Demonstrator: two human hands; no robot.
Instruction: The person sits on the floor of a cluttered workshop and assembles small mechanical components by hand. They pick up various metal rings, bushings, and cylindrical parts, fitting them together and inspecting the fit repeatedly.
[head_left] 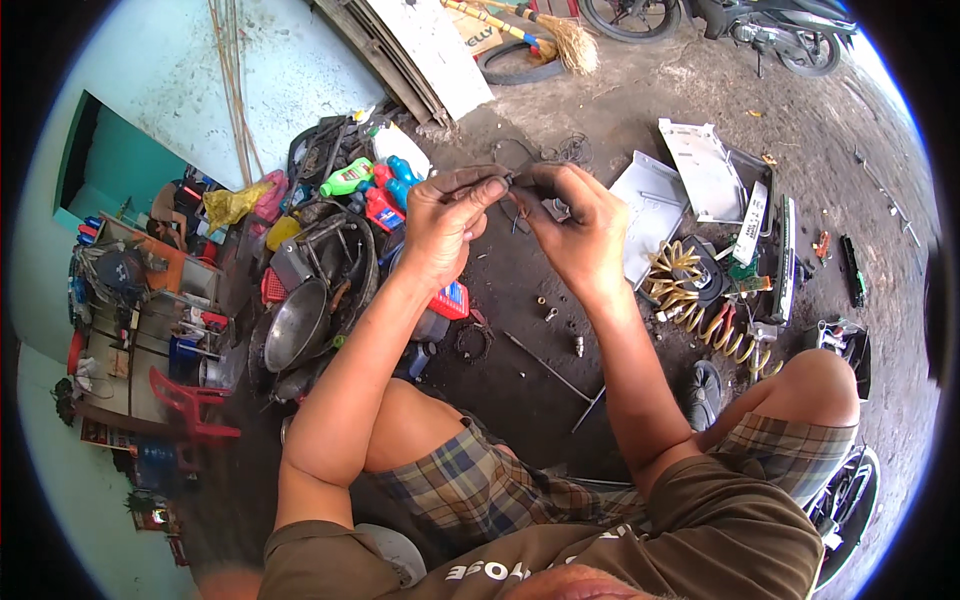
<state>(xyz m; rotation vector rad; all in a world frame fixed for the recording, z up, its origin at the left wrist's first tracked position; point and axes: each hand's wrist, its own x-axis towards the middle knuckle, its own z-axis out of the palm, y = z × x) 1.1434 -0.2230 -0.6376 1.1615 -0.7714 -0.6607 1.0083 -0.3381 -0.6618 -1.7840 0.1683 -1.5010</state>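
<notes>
In front of me, both hands are raised and meet at the fingertips. My left hand (448, 222) is closed, thumb and forefinger pinched on a small dark piece (509, 180). From the other side my right hand (583, 228) also pinches it, the other fingers curled. The fingers hide most of the piece, so its kind cannot be made out. Near the right fingertips a thin wire-like strand (518, 215) shows. On the dark ground below lie a long T-handle wrench (553, 369) and a few small metal fittings (550, 314).
Coiled yellow hose (690, 315), metal panels (650, 205) and loose electronic parts lie to the right. At left are bottles (347, 177), a metal pan (296, 326) and a red plastic chair (190, 402). A broom (572, 45) and motorcycle (780, 30) are at the back.
</notes>
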